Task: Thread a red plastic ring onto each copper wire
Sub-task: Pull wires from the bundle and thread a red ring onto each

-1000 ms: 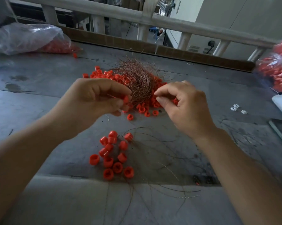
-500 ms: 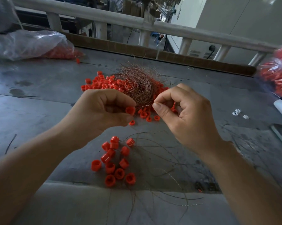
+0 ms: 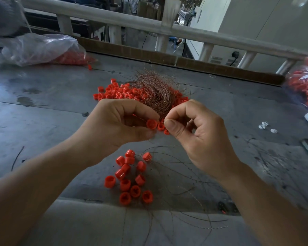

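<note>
My left hand [image 3: 117, 126] pinches a red plastic ring [image 3: 151, 124] between thumb and forefinger, its opening turned toward my right hand [image 3: 195, 134]. That hand pinches a thin copper wire right beside the ring; the wire itself is barely visible at the fingertips. Behind both hands lies a tangled bundle of copper wires [image 3: 155, 91] on a heap of loose red rings [image 3: 117, 91]. In front of my hands, a cluster of rings on wires [image 3: 130, 174] lies on the grey table [image 3: 43, 121], with wire tails trailing right.
A clear plastic bag with red rings [image 3: 43, 48] sits at the back left, another bag of red parts [image 3: 304, 86] at the right edge. Small white pieces [image 3: 264, 125] lie to the right. A wooden railing [image 3: 149, 25] borders the table's far side.
My hands have drawn closer together, so the right fingertips with the wire now sit right against the ring in my left hand. The view has tilted down slightly.
</note>
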Available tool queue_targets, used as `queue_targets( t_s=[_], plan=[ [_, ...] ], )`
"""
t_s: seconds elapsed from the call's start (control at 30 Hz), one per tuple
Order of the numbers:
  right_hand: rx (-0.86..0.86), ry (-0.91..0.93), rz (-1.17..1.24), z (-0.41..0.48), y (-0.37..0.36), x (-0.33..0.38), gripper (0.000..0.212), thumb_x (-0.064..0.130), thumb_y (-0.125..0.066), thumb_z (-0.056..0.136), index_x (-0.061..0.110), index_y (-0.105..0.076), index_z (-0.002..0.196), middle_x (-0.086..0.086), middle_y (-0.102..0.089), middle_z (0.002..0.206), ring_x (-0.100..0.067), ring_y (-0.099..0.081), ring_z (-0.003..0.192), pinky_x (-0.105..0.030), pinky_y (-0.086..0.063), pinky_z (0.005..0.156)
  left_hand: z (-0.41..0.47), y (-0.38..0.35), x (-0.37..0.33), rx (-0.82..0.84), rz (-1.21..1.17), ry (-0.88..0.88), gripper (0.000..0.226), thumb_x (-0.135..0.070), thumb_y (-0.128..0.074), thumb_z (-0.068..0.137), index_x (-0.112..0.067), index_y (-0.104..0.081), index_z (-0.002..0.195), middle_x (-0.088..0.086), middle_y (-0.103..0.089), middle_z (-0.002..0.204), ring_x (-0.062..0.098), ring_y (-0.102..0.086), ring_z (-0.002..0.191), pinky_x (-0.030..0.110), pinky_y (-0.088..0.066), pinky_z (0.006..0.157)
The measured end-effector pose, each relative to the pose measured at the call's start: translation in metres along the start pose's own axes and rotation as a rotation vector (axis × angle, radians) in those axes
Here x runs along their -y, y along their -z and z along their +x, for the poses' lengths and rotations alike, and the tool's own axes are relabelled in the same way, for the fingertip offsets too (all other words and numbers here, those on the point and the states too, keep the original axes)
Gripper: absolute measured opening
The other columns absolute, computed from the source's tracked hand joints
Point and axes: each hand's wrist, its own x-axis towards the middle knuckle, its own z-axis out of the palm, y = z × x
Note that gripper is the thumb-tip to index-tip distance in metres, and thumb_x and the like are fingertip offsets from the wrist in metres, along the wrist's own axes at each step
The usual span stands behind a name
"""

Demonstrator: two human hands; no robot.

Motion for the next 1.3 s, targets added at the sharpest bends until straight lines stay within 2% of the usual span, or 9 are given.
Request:
queue_targets(
  t_s=[0.17, 0.47, 0.6, 0.7, 0.87, 0.93, 1.07, 1.2, 1.3],
  plan=[
    [-0.039, 0.005, 0.01, -0.001, -0.004, 0.0, 0.012, 0.015, -0.059, 0.082, 0.023, -0.054, 0.075, 0.011, -0.054, 0.073, 0.002, -0.05, 0.066, -0.007, -0.036, 0.061, -0.001, 0.0, 0.0, -0.011, 0.018, -0.01, 0.037, -0.033, -0.074, 0.042, -0.027, -0.072, 0.079, -0.001, -0.071, 0.078, 0.014, -0.068, 0.071, 0.022, -0.056, 0.068],
    [-0.006, -0.001, 0.03, -0.003, -0.009, 0.005, 0.009, 0.013, -0.062, 0.08, 0.019, -0.057, 0.076, 0.013, -0.053, 0.072, 0.005, -0.05, 0.067, -0.005, -0.036, 0.059, -0.003, -0.002, 0.0, -0.05, 0.008, -0.039, 0.031, -0.034, -0.075, 0.044, -0.027, -0.071, 0.074, -0.004, -0.07, 0.072, 0.012, -0.067, 0.068, 0.021, -0.056, 0.066],
    [-0.008, -0.02, 0.026, -0.005, -0.009, 0.006, 0.009, 0.014, -0.063, 0.079, 0.021, -0.058, 0.075, 0.015, -0.054, 0.071, 0.004, -0.051, 0.065, -0.005, -0.036, 0.058, -0.005, -0.002, -0.002, -0.028, -0.046, -0.038, 0.032, -0.029, -0.077, 0.043, -0.024, -0.072, 0.074, -0.003, -0.07, 0.071, 0.01, -0.068, 0.068, 0.017, -0.054, 0.063],
    [-0.03, -0.059, 0.026, -0.004, -0.006, 0.005, 0.008, 0.016, -0.062, 0.079, 0.021, -0.059, 0.073, 0.015, -0.056, 0.069, 0.001, -0.053, 0.064, -0.008, -0.038, 0.058, -0.004, 0.0, -0.002, 0.037, -0.169, -0.015, 0.037, -0.013, -0.083, 0.046, -0.02, -0.074, 0.082, 0.0, -0.073, 0.078, 0.013, -0.07, 0.073, 0.017, -0.054, 0.065],
    [-0.036, -0.087, 0.052, -0.003, 0.001, 0.007, 0.007, 0.019, -0.061, 0.079, 0.021, -0.061, 0.072, 0.006, -0.062, 0.07, -0.006, -0.055, 0.062, -0.014, -0.042, 0.057, -0.004, 0.001, -0.001, 0.077, -0.279, 0.002, 0.03, -0.01, -0.074, 0.061, -0.023, -0.075, 0.088, 0.004, -0.074, 0.087, 0.018, -0.07, 0.082, 0.02, -0.055, 0.07],
    [-0.034, -0.089, 0.048, -0.002, 0.0, 0.007, 0.006, 0.018, -0.061, 0.078, 0.02, -0.061, 0.073, 0.004, -0.062, 0.071, -0.007, -0.056, 0.062, -0.015, -0.043, 0.057, -0.004, 0.001, -0.001, 0.077, -0.281, -0.002, 0.029, -0.016, -0.068, 0.059, -0.024, -0.075, 0.087, 0.003, -0.074, 0.087, 0.017, -0.07, 0.081, 0.019, -0.054, 0.069],
    [-0.029, -0.107, 0.057, -0.002, 0.0, 0.007, 0.006, 0.018, -0.061, 0.078, 0.021, -0.061, 0.073, 0.003, -0.062, 0.072, -0.008, -0.058, 0.065, -0.019, -0.047, 0.059, -0.005, 0.004, 0.0, 0.108, -0.265, -0.015, 0.03, -0.021, -0.069, 0.06, -0.026, -0.075, 0.089, 0.001, -0.074, 0.09, 0.017, -0.07, 0.085, 0.019, -0.054, 0.072],
    [-0.018, -0.101, 0.052, -0.003, 0.0, 0.009, 0.009, 0.018, -0.061, 0.078, 0.024, -0.06, 0.072, 0.003, -0.063, 0.074, -0.01, -0.059, 0.067, -0.023, -0.049, 0.06, -0.004, 0.003, 0.003, 0.084, -0.259, -0.008, 0.029, -0.019, -0.068, 0.06, -0.025, -0.075, 0.087, 0.002, -0.074, 0.085, 0.017, -0.07, 0.081, 0.02, -0.054, 0.069],
    [-0.005, -0.096, 0.081, -0.003, 0.002, 0.009, 0.015, 0.014, -0.058, 0.079, 0.028, -0.06, 0.074, 0.009, -0.06, 0.073, -0.005, -0.058, 0.068, -0.016, -0.045, 0.06, -0.004, 0.004, 0.002, 0.073, -0.292, 0.003, 0.027, -0.017, -0.067, 0.059, -0.022, -0.076, 0.084, 0.003, -0.074, 0.081, 0.017, -0.071, 0.079, 0.019, -0.054, 0.067]
  ],
)
